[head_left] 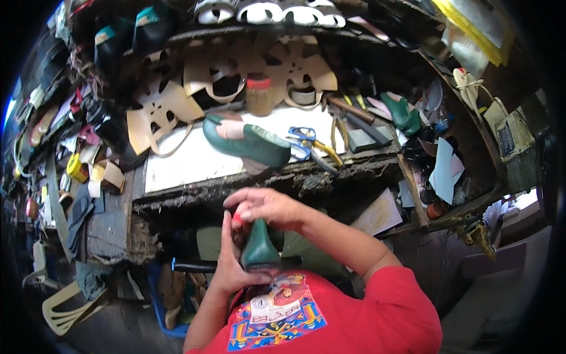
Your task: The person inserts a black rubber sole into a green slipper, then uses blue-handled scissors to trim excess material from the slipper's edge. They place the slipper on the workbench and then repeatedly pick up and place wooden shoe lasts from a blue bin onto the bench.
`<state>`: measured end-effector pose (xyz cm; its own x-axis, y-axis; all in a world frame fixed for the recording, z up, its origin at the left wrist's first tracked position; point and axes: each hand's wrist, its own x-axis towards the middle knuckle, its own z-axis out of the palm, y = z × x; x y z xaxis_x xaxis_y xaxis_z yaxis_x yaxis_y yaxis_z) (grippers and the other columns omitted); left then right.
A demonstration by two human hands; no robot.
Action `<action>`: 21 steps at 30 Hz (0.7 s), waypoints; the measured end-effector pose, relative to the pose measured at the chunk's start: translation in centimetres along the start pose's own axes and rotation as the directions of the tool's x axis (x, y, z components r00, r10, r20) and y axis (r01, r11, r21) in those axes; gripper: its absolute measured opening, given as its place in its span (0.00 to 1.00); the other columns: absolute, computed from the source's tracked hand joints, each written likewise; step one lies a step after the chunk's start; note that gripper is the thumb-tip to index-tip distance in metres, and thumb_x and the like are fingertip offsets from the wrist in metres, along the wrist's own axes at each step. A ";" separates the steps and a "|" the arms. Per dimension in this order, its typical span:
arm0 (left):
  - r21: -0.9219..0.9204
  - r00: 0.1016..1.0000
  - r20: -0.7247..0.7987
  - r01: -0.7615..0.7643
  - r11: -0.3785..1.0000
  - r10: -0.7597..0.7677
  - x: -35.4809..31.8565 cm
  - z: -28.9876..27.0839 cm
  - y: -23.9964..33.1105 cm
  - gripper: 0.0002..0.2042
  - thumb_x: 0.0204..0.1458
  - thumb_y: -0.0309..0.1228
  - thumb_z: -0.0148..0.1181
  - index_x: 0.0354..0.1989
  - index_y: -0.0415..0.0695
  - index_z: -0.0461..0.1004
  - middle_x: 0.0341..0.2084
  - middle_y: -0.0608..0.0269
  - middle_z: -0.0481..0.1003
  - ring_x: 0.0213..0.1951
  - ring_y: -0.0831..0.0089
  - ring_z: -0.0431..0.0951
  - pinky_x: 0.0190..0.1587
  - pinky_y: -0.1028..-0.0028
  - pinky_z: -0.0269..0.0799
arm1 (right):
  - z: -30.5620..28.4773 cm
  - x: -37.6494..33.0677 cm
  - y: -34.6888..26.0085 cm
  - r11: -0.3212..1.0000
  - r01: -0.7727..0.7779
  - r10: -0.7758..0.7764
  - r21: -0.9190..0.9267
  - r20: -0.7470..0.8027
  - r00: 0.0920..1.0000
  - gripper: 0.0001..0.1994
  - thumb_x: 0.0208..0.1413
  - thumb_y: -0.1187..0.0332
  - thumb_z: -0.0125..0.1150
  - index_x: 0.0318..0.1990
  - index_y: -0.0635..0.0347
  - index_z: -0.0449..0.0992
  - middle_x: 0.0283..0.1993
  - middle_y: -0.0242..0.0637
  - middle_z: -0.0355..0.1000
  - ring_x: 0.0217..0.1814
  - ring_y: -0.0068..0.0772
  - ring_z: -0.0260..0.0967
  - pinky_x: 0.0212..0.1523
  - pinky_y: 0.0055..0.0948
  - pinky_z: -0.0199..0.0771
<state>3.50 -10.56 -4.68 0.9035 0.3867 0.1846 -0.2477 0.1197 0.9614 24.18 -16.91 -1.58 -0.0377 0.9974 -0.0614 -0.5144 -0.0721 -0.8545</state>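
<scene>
Green leather shoe on its last point(259, 248), braced by left hand point(227, 268), best kept steady (against the lap) while right hand point(268, 207) is pinched on a small red-tipped object point(237, 219).

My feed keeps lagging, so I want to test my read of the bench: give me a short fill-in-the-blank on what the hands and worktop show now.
1. Both hands, left hand and right hand, hold a shoe form coloured ____.
2. The second green shoe form lies on the ____ board.
3. The scissors beside it have ____ handles.
4. The person's shirt is ____.

Missing words: green; white; blue; red
</scene>
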 end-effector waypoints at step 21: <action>0.105 0.989 -0.105 0.112 0.988 -0.101 -0.8 -1.5 -1.4 0.75 0.28 0.43 0.89 0.81 0.41 0.34 0.69 0.42 0.62 0.68 0.52 0.68 0.72 0.57 0.61 | -1.1 0.5 -0.1 0.997 -0.070 0.073 0.031 -0.138 0.988 0.27 0.61 0.70 0.67 0.67 0.66 0.69 0.40 0.26 0.74 0.43 0.19 0.75 0.48 0.18 0.76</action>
<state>2.63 -9.62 -6.51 0.8821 0.4666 0.0638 -0.1066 0.0658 0.9921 25.19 -16.37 -2.10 0.0435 0.9799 -0.1946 -0.5369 -0.1413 -0.8317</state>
